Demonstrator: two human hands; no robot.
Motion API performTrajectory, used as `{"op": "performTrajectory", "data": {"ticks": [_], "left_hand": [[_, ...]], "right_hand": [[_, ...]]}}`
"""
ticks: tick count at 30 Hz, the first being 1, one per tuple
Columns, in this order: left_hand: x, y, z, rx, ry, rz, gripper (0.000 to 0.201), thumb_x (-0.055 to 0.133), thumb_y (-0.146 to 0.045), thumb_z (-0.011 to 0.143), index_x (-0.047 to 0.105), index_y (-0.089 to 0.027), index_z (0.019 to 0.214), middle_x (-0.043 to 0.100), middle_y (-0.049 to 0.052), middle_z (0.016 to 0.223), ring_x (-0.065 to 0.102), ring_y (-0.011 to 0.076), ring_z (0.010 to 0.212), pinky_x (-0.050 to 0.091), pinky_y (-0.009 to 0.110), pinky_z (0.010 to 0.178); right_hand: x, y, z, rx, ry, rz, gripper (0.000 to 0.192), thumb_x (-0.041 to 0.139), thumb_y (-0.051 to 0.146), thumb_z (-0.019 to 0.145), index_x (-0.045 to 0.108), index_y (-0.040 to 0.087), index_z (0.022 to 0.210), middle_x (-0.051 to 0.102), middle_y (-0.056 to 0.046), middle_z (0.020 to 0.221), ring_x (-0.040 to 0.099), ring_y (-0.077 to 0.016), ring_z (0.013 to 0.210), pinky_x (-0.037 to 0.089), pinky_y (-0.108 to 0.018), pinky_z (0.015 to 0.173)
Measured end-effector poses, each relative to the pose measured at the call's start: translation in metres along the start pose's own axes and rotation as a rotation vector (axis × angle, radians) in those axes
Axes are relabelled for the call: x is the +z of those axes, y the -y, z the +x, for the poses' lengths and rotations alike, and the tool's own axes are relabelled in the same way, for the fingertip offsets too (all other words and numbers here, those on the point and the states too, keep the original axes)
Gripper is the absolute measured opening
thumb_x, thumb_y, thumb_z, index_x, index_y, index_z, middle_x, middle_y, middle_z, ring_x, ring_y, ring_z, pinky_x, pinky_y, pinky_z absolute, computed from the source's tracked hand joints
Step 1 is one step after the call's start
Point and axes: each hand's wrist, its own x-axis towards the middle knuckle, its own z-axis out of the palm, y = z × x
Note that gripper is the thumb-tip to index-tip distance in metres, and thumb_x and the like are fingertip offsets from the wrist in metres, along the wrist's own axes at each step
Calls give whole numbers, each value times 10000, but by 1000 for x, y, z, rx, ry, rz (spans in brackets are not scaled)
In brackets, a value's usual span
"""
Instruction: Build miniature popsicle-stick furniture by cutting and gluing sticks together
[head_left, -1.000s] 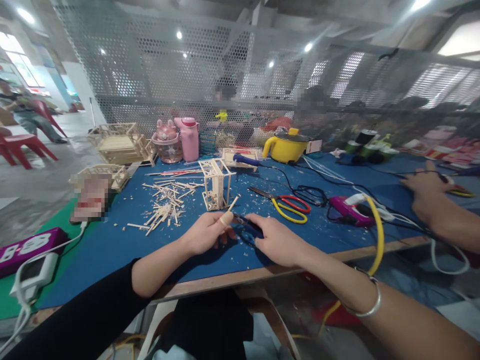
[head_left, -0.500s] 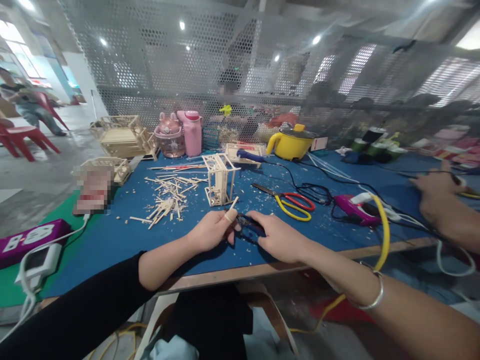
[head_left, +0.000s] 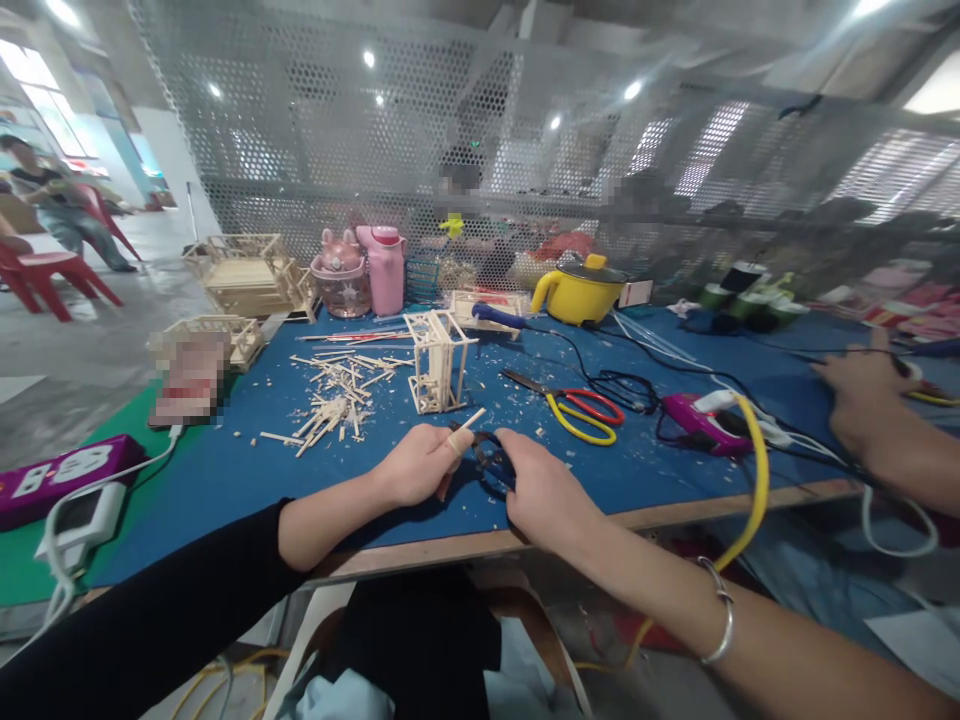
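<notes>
I see my left hand (head_left: 416, 463) closed around a thin pale wooden stick (head_left: 466, 424), pinched between thumb and a bandaged finger, just above the near edge of the blue-topped desk (head_left: 225, 470). The stick's long axis runs up and to the right, away from me, its free end poking out toward the small dark-handled cutters (head_left: 491, 462) that my right hand (head_left: 544, 490) grips. The two hands sit close together, the cutters' tip just beside the stick; I cannot tell whether the blades touch it. Just beyond stands an open tower frame of glued sticks (head_left: 439, 360), with a scatter of loose stick offcuts (head_left: 337, 395) to its left and yellow-and-red-handled scissors (head_left: 581, 405) to its right. Another person's hand (head_left: 866, 395) works well apart at the far right, among cables.
</notes>
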Motion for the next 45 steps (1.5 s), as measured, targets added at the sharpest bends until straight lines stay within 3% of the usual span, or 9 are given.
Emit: {"op": "performTrajectory", "data": {"ticks": [11, 19, 23, 26, 29, 33, 39, 41, 45], "left_hand": [[3, -7, 0, -66, -67, -6, 656, 261, -635, 911, 373, -214, 420, 446, -5, 347, 420, 102, 376, 343, 238, 495], [-1, -3, 4, -49, -19, -153, 613, 308, -729, 842, 387, -214, 517, 430, -35, 383, 340, 87, 379, 295, 230, 443], [-7, -6, 4, -98, 17, -277, 641, 264, -808, 791, 348, -224, 541, 406, -44, 382, 300, 80, 332, 229, 228, 373], [-9, -8, 3, -110, 48, -294, 655, 220, -823, 786, 334, -223, 551, 427, -38, 381, 310, 80, 320, 231, 222, 361], [-10, -8, 2, -128, 75, -265, 678, 158, -831, 783, 312, -221, 531, 450, -23, 375, 316, 81, 313, 243, 222, 359], [-11, -6, 1, -143, 56, -174, 813, -31, -823, 760, 381, -209, 423, 435, 21, 365, 356, 85, 330, 299, 233, 389], [-20, -10, 0, -132, 34, -85, 889, -118, -857, 675, 405, -207, 367, 415, 39, 350, 378, 95, 338, 332, 257, 421], [-28, -11, 1, -97, -92, -63, 867, -57, -866, 696, 439, -204, 439, 433, 23, 362, 397, 107, 353, 331, 260, 427], [-54, -3, 8, 90, -768, -77, 615, 256, -707, 882, 574, -193, 765, 477, -27, 492, 467, 121, 467, 359, 248, 482]], "right_hand": [[-16, 5, 5, -16, -37, -436, 509, 453, 73, 770, 492, 78, 1277, 630, -197, 1023, 594, -311, 920, 422, -394, 776], [-30, -20, 26, 159, 153, -307, 297, 550, 294, 817, 565, 156, 1079, 684, -155, 983, 661, -293, 894, 455, -348, 689], [-31, -43, 49, 193, 127, -242, 730, 514, 692, 788, 510, 143, 1270, 600, -211, 1252, 578, -355, 1142, 450, -445, 892], [-29, -43, 56, 72, -81, -122, 672, 524, 597, 845, 501, 116, 1314, 550, -198, 1331, 492, -325, 1251, 367, -450, 1028], [-31, -27, 51, -153, -255, 55, 399, 471, 407, 935, 595, 148, 1213, 653, -131, 1141, 588, -234, 1077, 420, -357, 951], [-32, 0, 47, -568, -103, 115, 311, 471, 344, 960, 640, 201, 1179, 708, -74, 1033, 624, -199, 978, 417, -331, 869], [-37, 15, 70, -687, -47, 101, 205, 545, 292, 928, 714, 180, 955, 735, -57, 866, 645, -176, 829, 410, -311, 769], [-40, 13, 83, -681, -75, 201, 163, 573, 261, 906, 718, 188, 895, 737, -39, 839, 647, -162, 790, 433, -296, 747], [-34, 4, 106, -517, -262, 491, 80, 662, 242, 829, 725, 197, 810, 737, -15, 773, 632, -133, 685, 460, -258, 644]]}}
